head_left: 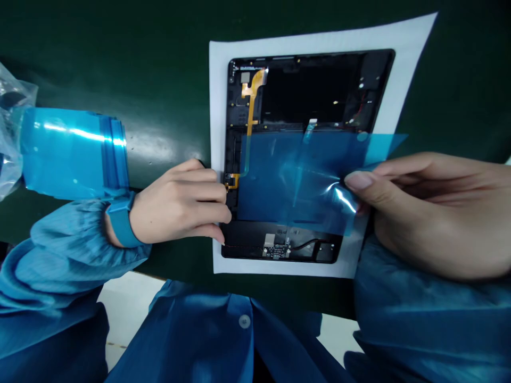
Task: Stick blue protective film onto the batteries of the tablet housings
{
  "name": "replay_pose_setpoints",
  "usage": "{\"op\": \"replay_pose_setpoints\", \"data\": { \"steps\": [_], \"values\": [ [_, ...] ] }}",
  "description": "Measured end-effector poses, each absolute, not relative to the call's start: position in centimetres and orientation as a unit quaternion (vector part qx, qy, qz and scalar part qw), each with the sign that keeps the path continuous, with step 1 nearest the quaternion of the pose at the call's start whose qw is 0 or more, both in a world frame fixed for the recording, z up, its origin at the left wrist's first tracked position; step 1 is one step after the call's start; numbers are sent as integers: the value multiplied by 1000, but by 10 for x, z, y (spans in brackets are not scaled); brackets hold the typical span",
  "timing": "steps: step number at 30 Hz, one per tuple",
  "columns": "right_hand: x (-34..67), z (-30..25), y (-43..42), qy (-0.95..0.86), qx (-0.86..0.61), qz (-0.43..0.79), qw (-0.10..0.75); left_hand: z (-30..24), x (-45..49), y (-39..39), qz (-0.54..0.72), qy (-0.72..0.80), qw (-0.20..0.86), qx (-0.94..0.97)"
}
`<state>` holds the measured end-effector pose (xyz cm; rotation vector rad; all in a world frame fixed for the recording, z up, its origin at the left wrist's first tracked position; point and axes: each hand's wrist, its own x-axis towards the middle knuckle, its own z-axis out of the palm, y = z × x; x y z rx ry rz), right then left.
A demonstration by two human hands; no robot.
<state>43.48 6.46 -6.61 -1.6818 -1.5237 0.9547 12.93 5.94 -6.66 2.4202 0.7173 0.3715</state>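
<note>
**Film pinched over an open tablet housing**

Nearest the camera are the blue smock (223, 340) and its sleeves. The left hand (179, 205), with a blue wristband (120, 221), lies knuckles up, its fingers bent and held together with the tips pressed on the left rim of the tablet housing (307, 80). The thumb is hidden, so whether this hand grips anything cannot be told. The right hand (431, 213) comes in from the right, its wrist cut off by the frame. Thumb and fingers are clamped on the right edge of the blue film (295, 181), which buckles and glints there.

The film lies across the middle of the housing, and its far right corner juts past the rim. The shallow housing holds an orange flex cable (251, 106) and a small circuit board (277, 249) at its near edge. It rests on a white sheet (217, 159) on the dark green table (159, 64).

Far left lies a stack of blue films (72, 151). Its end meets a clear plastic bag (10, 106) that is cut off, so whether the stack sits inside cannot be told.
</note>
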Motion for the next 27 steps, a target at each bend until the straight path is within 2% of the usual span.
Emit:
{"op": "replay_pose_setpoints", "data": {
  "steps": [14,27],
  "values": [
    [433,-60,72,-566,-671,395,270,-66,128,57,159,259,266,915],
    [434,-64,68,-563,-653,414,291,-67,127,58,166,256,271,913]
  ]
}}
